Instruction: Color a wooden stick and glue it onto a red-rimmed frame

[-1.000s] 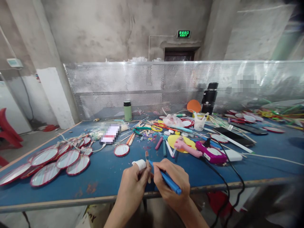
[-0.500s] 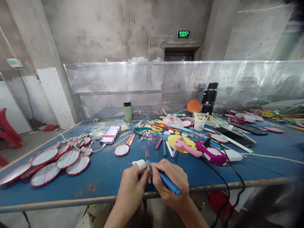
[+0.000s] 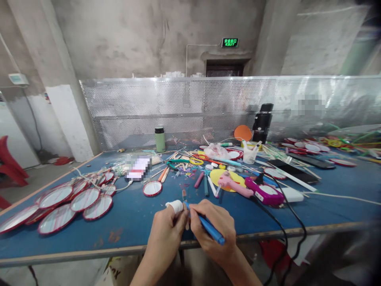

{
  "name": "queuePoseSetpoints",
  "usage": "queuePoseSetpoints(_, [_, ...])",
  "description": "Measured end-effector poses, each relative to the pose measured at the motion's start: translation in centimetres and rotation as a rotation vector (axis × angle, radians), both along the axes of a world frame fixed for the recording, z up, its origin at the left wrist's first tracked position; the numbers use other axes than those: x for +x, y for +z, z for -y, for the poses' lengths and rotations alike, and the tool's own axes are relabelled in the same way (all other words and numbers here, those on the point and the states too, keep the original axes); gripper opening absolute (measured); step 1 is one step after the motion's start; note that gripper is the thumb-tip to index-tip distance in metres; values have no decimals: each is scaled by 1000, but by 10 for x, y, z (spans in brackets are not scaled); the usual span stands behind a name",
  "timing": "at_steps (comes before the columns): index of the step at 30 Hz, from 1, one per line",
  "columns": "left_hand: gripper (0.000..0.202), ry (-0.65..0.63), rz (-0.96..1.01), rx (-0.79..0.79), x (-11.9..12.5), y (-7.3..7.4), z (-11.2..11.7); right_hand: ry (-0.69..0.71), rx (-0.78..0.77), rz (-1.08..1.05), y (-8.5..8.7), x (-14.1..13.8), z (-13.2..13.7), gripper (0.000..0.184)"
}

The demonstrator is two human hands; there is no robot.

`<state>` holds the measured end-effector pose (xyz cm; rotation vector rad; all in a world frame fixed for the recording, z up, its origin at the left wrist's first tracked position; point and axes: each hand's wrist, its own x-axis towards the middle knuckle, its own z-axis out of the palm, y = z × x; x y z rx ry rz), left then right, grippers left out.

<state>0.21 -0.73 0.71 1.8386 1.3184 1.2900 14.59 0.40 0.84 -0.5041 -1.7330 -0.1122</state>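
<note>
Just above the table's front edge, my left hand (image 3: 168, 228) pinches a small wooden stick (image 3: 184, 194) whose upper part looks brownish-pink. A white wrap covers one finger of this hand. My right hand (image 3: 216, 228) is closed around a blue pen (image 3: 212, 229), its tip touching or very near the stick by my left fingertips. Farther in on the table lies a round red-rimmed disc (image 3: 152, 188). Beyond the hands are a maroon stick (image 3: 199, 180), a teal stick (image 3: 206, 186) and a white one (image 3: 212, 186).
Overlapping red-rimmed discs (image 3: 56, 196) cover the left side. A pink glue gun (image 3: 235, 186) rests on a yellow disc, its black cable running off the front edge. Behind stand a green bottle (image 3: 160, 140) and a black flask (image 3: 263, 124). Phones (image 3: 293, 171) lie at right.
Almost nothing differs. My right hand and the blue pen have shifted very slightly left; the left hand keeps the stick in the same place.
</note>
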Motion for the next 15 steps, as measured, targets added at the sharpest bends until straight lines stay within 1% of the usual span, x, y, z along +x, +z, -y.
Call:
queuePoseSetpoints(5, [34,-11,14,-15,0,1,2,-48,16,-2,3,0,1,14])
queuePoseSetpoints(11, [34,-9,6,-9,-1,1,3,-27,10,-1,2,0,2,14])
queuePoseSetpoints(15, [35,-2,2,-16,0,1,2,-46,20,-7,1,0,1,14])
